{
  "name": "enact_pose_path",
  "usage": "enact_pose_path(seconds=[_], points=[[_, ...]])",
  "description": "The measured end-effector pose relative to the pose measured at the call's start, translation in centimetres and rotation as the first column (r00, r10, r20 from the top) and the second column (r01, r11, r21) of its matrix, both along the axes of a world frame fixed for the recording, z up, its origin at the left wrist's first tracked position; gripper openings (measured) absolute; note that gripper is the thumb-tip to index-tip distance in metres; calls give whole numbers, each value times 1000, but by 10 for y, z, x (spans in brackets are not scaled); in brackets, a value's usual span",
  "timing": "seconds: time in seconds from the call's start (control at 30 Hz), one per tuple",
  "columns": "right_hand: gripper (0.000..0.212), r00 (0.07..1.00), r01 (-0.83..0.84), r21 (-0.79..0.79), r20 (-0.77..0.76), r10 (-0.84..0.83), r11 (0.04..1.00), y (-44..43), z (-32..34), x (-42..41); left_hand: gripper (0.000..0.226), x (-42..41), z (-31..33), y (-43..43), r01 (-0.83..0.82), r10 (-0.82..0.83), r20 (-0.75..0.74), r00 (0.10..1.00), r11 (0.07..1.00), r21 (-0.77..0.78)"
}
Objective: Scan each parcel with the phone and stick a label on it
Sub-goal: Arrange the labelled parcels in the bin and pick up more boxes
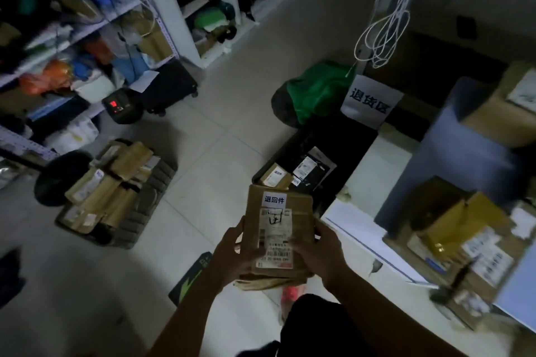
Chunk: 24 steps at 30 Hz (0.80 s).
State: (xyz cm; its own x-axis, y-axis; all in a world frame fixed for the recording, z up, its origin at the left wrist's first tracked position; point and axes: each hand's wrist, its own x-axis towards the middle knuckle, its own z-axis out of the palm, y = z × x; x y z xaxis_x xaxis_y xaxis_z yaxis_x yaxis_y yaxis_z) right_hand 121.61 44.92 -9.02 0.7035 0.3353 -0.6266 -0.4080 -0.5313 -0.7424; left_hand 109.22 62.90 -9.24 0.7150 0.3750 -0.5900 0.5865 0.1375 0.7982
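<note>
Both my hands hold a stack of brown cardboard parcels [298,209] at the lower middle of the head view. My left hand [232,252] grips its left edge and my right hand [319,249] grips its right edge, thumb over the top. The top parcel bears a small white sticker [275,199] with black characters and a white shipping label [277,236] below it. No phone shows in view. A black bin [345,142] just beyond the stack holds other labelled parcels [275,175].
A pile of brown parcels [110,185] lies on a grey mat on the floor at left. Shelves [162,9] full of packages run along the left and back. A table at right carries boxes [464,240]. White cables [388,23] hang above a white sign [369,101].
</note>
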Motion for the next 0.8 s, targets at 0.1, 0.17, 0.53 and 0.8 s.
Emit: enact_pose_path(seconds=[0.1,0.17,0.53,0.8], points=[[56,995,91,-56,-26,-93,994,39,-19,38,91,52,-27,51,135,-131,-64,989,989,61],[60,986,158,-83,-47,-162,984,58,-31,61,82,87,-44,78,238,-237,-21,971,970,50],[35,883,462,-294,65,-465,837,139,-195,175,79,284,-236,172,700,-690,-119,714,705,115],[48,842,502,-449,57,-537,739,143,-367,227,73,349,-413,173,794,-779,-193,596,608,-4]])
